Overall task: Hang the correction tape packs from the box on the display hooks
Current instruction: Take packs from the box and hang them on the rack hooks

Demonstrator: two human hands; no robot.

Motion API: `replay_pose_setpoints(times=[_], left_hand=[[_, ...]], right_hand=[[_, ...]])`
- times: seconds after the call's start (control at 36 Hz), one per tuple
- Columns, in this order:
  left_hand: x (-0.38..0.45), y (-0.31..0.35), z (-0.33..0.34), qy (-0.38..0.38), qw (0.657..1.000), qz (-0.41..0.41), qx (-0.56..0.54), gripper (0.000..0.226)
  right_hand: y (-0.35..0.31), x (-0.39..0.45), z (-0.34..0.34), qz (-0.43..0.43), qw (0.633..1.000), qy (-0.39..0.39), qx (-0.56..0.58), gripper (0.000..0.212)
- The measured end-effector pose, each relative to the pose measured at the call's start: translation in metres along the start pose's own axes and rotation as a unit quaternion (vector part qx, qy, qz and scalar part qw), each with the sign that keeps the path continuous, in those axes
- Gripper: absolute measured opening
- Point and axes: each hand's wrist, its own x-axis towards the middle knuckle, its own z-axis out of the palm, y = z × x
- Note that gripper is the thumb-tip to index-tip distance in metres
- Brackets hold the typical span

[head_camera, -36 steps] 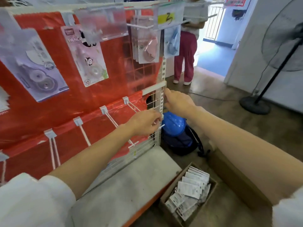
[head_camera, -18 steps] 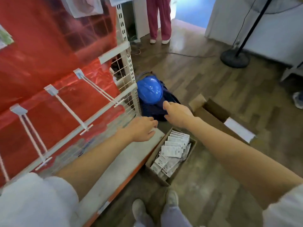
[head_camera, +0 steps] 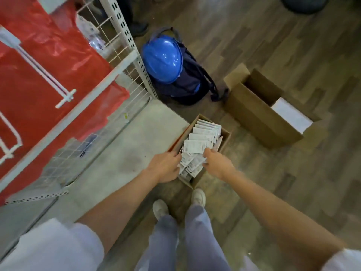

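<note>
A small cardboard box [head_camera: 225,136] stands on the floor against the shelf's corner, filled with several white correction tape packs [head_camera: 202,136]. My left hand [head_camera: 166,166] reaches into the box's near left side, and its fingertips dip among the packs, hidden behind the back of the hand. My right hand [head_camera: 216,163] is over the box's near right side, with thumb and fingers spread and touching the packs. White display hooks [head_camera: 48,78] stick out from the red-backed rack at the upper left, bare.
A grey base shelf [head_camera: 121,153] lies left of the box. A blue hard hat [head_camera: 163,58] rests on a dark backpack [head_camera: 193,85] beyond it. A larger open carton [head_camera: 254,114] sits to the right on the wooden floor. My feet [head_camera: 198,196] stand just behind the box.
Both hands have left the rack's right post and dropped to the box on the floor. The view has tilted from the hooks down to the floor.
</note>
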Motion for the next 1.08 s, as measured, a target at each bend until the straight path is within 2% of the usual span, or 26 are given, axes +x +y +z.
replay_pose_setpoints(times=[0.28, 0.44, 0.61, 0.72, 0.81, 0.86, 0.97, 1.08], left_hand=[[0.084, -0.006, 0.085, -0.021, 0.998, -0.019, -0.055, 0.028], [0.142, -0.022, 0.141, -0.034, 0.992, -0.03, -0.115, 0.032], [0.21, -0.053, 0.199, -0.07, 0.985, -0.038, -0.154, 0.02], [0.259, -0.071, 0.226, -0.076, 0.985, -0.031, -0.155, 0.02], [0.294, -0.08, 0.245, -0.063, 0.986, -0.027, -0.155, 0.022], [0.315, -0.083, 0.257, -0.055, 0.986, -0.027, -0.153, 0.027], [0.356, -0.08, 0.274, -0.02, 0.983, -0.041, -0.177, 0.031], [0.389, -0.073, 0.284, 0.021, 0.978, -0.06, -0.197, 0.033]], right_hand=[[0.043, 0.076, 0.075, 0.053, 0.994, -0.059, 0.078, 0.045], [0.059, 0.148, 0.11, 0.083, 0.993, -0.037, 0.076, 0.026], [0.083, 0.221, 0.153, 0.105, 0.987, -0.027, 0.122, 0.027], [0.102, 0.263, 0.185, 0.137, 0.975, -0.015, 0.173, 0.031], [0.118, 0.29, 0.208, 0.186, 0.944, 0.001, 0.272, 0.032], [0.127, 0.306, 0.223, 0.224, 0.909, 0.007, 0.351, 0.032], [0.142, 0.335, 0.25, 0.277, 0.824, 0.024, 0.495, 0.025], [0.144, 0.356, 0.264, 0.286, 0.706, 0.036, 0.647, 0.027]])
